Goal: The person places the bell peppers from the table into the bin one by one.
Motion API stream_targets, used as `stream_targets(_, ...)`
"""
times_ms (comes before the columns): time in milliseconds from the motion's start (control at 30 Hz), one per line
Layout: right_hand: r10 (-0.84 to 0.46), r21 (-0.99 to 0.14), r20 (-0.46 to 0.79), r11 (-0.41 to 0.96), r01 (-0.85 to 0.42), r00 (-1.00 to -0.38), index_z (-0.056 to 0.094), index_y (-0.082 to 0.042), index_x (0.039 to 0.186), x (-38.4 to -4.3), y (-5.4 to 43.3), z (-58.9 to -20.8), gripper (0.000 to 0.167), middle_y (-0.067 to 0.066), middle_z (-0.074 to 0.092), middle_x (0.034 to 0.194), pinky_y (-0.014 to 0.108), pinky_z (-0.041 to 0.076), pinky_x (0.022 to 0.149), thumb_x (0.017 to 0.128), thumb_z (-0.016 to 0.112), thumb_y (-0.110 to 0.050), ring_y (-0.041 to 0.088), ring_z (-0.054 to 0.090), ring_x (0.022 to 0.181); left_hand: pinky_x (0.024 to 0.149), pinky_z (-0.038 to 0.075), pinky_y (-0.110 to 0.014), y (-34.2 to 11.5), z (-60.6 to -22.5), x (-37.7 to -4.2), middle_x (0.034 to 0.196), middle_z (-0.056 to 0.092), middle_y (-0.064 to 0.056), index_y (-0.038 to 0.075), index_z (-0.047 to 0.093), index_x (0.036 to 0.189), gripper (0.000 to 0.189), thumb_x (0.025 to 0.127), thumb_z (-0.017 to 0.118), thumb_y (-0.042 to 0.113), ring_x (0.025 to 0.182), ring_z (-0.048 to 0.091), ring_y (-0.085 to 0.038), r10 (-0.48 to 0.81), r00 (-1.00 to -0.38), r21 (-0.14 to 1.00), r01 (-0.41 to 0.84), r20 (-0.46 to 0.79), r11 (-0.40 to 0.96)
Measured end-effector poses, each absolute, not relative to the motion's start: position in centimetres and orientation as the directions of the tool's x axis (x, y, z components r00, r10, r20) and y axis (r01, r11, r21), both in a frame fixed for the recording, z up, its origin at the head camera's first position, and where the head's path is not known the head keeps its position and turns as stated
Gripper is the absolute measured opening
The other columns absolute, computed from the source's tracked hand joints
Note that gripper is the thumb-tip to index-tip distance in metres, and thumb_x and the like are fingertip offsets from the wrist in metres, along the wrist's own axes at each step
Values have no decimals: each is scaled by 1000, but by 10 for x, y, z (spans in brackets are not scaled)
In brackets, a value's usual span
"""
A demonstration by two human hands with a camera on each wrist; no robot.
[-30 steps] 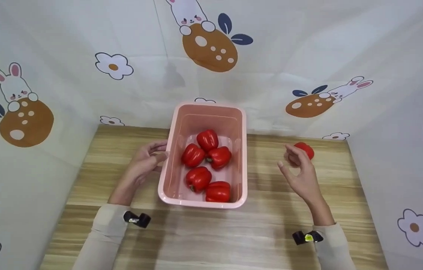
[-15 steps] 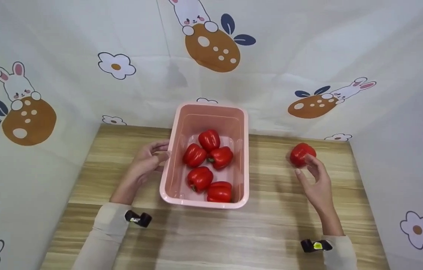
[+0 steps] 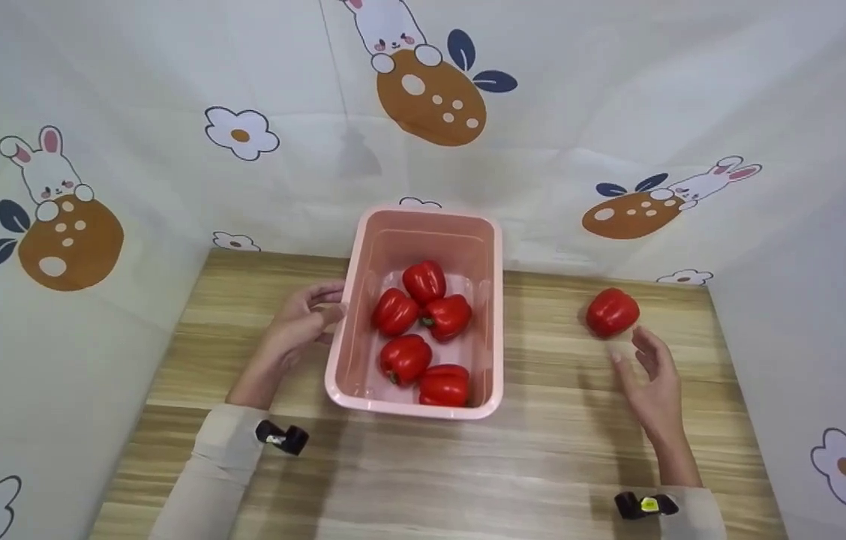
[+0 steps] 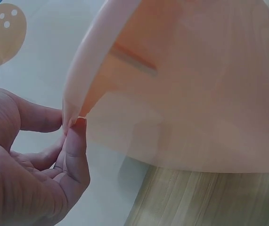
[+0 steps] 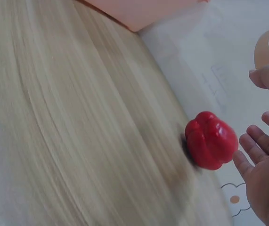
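Note:
A pink plastic bin [image 3: 496, 315] stands in the middle of the table, with several red bell peppers [image 3: 424, 282] lying inside. My left hand [image 3: 301, 322] pinches the bin's left rim; the left wrist view shows thumb and fingers meeting on the rim [image 4: 89, 56]. One more red bell pepper [image 3: 613, 313] rests on the wood to the right of the bin. Just in front of it is my right hand [image 3: 652, 386], fingers spread and relaxed, holding nothing. In the right wrist view that pepper [image 5: 211, 140] lies beside the fingertips, and a small gap seems to separate them.
The wood-grain table [image 3: 423, 480] meets a pale printed cloth [image 3: 543, 150] behind the bin and on both sides. A black wrist camera [image 3: 282, 437] sits on the left sleeve, another [image 3: 646, 505] on the right.
My right hand has drawn back to the right and towards me, uncovering the lone pepper on the table. My left hand stays on the bin's rim. The head view has shifted slightly.

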State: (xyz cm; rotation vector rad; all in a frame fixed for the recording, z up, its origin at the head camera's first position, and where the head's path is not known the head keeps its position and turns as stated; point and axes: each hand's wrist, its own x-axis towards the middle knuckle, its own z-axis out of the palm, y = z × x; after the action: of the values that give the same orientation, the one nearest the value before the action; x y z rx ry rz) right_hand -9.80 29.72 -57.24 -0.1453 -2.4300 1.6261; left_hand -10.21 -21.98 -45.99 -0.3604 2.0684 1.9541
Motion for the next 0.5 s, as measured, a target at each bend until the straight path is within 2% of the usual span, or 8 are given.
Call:
stream_targets(167, 217, -925, 72, 380, 16, -973, 46, 0, 154, -95, 304, -577, 61, 17, 53, 156, 3, 41, 115, 99, 72, -11, 27, 50, 146, 79, 72, -38, -219, -461, -102, 143, 51, -27, -8, 43, 154, 58, 97, 55, -3, 101, 69, -22, 24, -932, 932, -359, -361, 57)
stream_targets(233, 224, -928, 56, 371, 32, -973, 45, 0, 155, -95, 305, -579, 63, 17, 52, 158, 10, 41, 122, 100, 72, -11, 29, 47, 149, 79, 72, -37, -219, -461, -102, 144, 51, -27, -9, 42, 154, 58, 98, 55, -3, 101, 69, -22, 29, -933, 933, -357, -358, 56)
stream_targets(333, 232, -933, 30, 356, 56, -972, 43, 0, 156, -99, 308, -583, 66, 20, 50, 160, 31, 37, 133, 99, 73, -10, 34, 43, 152, 79, 71, -37, -218, -460, -103, 144, 51, -26, -8, 42, 154, 59, 98, 56, -3, 100, 70, -22, 30, -932, 932, -359, -361, 55)
stream_targets(400, 227, -929, 16, 363, 69, -974, 40, 1, 158, -102, 309, -586, 68, 23, 47, 161, 45, 34, 135, 100, 72, -12, 37, 41, 154, 79, 72, -37, -218, -460, -103, 143, 51, -26, -9, 42, 154, 59, 98, 56, -2, 100, 70, -22, 30, -935, 935, -351, -353, 53)
stream_targets(500, 215, -927, 2, 367, 79, -977, 37, 0, 160, -108, 309, -589, 72, 23, 44, 163, 52, 33, 135, 100, 73, -17, 36, 39, 155, 78, 71, -35, -218, -459, -104, 141, 51, -25, -9, 43, 153, 57, 98, 56, -2, 100, 69, -20, 21, -937, 936, -348, -349, 53)
